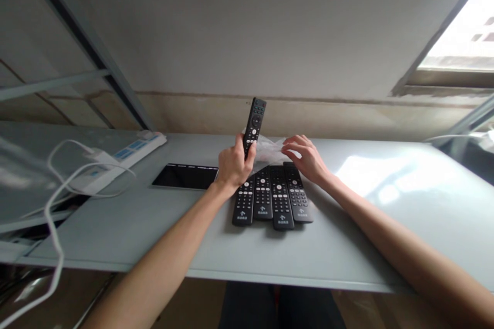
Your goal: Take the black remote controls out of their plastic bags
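My left hand (232,164) is closed around a black remote control (255,118) and holds it upright above the table. Several more black remotes (272,196) lie side by side on the grey table (162,236), just below both hands. My right hand (304,157) hovers over the far end of those remotes, fingers bent and pinching at a clear plastic wrapper (267,148) that lies behind the row.
A dark tablet or phone (185,176) lies flat to the left of the remotes. Further left sit a white power strip (127,157) and looping white cables (57,200). A metal shelf frame (88,46) rises at the left, and a window (463,36) is at the right.
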Available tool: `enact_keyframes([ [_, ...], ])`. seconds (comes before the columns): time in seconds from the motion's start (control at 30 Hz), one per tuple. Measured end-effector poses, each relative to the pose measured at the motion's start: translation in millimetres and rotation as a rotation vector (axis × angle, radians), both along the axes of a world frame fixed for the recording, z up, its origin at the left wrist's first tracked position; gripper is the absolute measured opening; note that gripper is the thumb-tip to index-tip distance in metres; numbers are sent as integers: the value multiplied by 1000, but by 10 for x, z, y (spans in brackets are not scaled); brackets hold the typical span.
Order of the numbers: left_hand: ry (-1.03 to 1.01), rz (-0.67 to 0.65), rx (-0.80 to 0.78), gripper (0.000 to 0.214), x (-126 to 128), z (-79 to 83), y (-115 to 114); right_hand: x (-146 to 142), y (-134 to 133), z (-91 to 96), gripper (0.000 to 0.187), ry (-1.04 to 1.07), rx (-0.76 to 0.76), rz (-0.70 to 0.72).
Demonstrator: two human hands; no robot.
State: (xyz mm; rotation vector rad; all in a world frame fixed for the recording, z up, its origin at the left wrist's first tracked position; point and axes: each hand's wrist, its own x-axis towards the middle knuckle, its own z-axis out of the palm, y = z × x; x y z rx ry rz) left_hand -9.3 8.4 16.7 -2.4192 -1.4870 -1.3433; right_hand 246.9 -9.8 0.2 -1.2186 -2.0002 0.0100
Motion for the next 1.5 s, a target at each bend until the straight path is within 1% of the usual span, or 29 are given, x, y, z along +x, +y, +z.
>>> enact_keyframes([
  [0.07, -66, 23, 20, 41, -7, -2, -3, 24, 39, 41, 22, 44, 1, -12],
  [0.17, -157, 49, 29, 42, -12, -4, -13, 121, 84, 110, 22, 146, 57, -87],
  [0.23, -199, 49, 25, 42, -14, -5, -18, 172, 97, 137, 20, 194, 78, -84],
  [0.27, -217, 45, 23, 42, -17, -5, -19, 180, 100, 141, 20, 197, 65, -59],
  [0.4, -283, 31, 44, 43, -30, -3, -18, 116, 106, 98, 18, 145, -112, 114],
  [0.47, -302, 15, 67, 45, -34, -5, -18, 88, 117, 69, 12, 165, -216, 185],
  [0.5, -312, 5, 79, 45, -34, -8, -18, 87, 127, 58, 14, 192, -271, 202],
  [0.6, -336, -17, 100, 46, -31, -24, -20, 130, 187, 40, 33, 277, -419, 185],
  [0.63, -339, -21, 101, 45, -30, -30, -19, 148, 219, 40, 36, 288, -449, 175],
  [0.7, -333, -32, 91, 43, -30, -43, -18, 167, 293, 47, 36, 260, -486, 175],
  [0.8, -307, -64, 67, 39, -27, -56, -22, 144, 397, 82, 28, 144, -507, 170],
  [0.9, -284, -92, 58, 38, -21, -52, -40, 98, 414, 150, 26, 57, -474, 127],
  [1.0, -294, -90, 69, 37, -21, -38, -54, 78, 300, 228, 28, 33, -352, 40],
  [1.07, -316, -78, 77, 37, -23, -33, -51, 74, 173, 256, 24, 58, -222, -83],
  [1.13, -334, -72, 79, 38, -23, -34, -37, 66, 43, 245, 21, 98, -108, -262],
  [1.2, -341, -79, 87, 37, -16, -40, -21, 50, -63, 194, 22, 89, -61, -405],
  [1.23, -341, -90, 97, 37, -10, -44, -15, 41, -101, 158, 23, 52, -62, -433],
  [1.27, -339, -103, 112, 36, -3, -47, -9, 32, -128, 118, 23, -2, -70, -429],
  [1.33, -338, -131, 157, 34, 13, -54, -5, 17, -155, 41, 20, -107, -81, -375],
  [1.4, -336, -164, 189, 32, 24, -61, -9, 6, -158, -17, 21, -168, -76, -333],
  [1.5, -319, -243, 148, 28, 32, -75, -24, -18, -156, -47, 25, -216, -70, -299],
])
